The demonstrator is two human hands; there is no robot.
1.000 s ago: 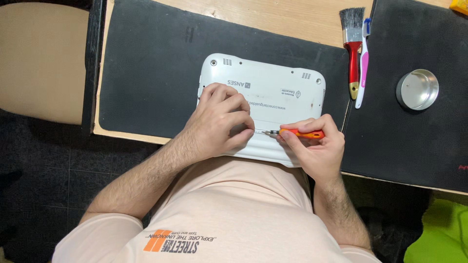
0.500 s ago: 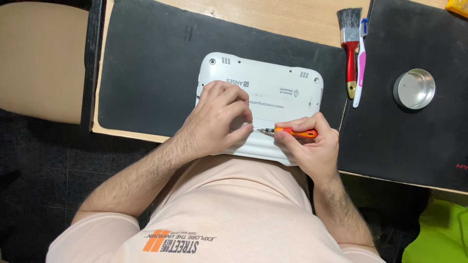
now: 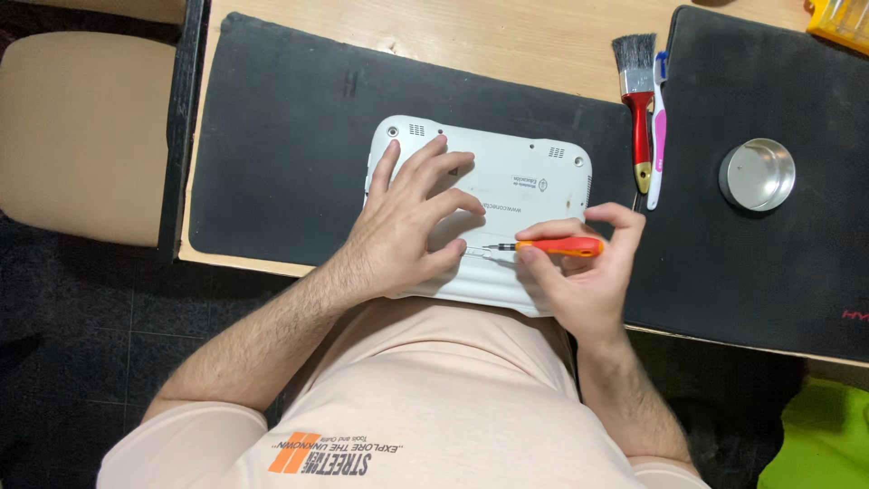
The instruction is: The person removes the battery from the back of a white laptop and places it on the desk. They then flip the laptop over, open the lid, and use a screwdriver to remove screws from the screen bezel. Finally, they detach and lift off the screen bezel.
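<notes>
The desk [image 3: 507,41] carries two black mats: the left mat [image 3: 281,136] under the work, the right mat [image 3: 769,272] beside it. On the left mat, at its near edge and close against the person's body, lies the white device [image 3: 525,167], back face up.

Change noted: in the earlier views the left hand [image 3: 407,226] was curled over the device's lower left. It is now spread flat, fingers fanned wide toward the far edge, palm pressing the casing, holding nothing. The right hand [image 3: 588,272] remains closed on the orange screwdriver [image 3: 557,245], pinched between thumb and fingers, shaft level and pointing left; it sits slightly further right than before. The tip rests at the ridged lower part of the casing, just beside the left thumb. Whether it sits in a screw cannot be told.

Judgement: the flattened left hand suggests firmer bracing of the device for the driver work.

On the right mat: a round metal tin [image 3: 757,174]. Between the mats lie a red-handled brush [image 3: 638,100] and a pink toothbrush [image 3: 659,136], side by side.
</notes>
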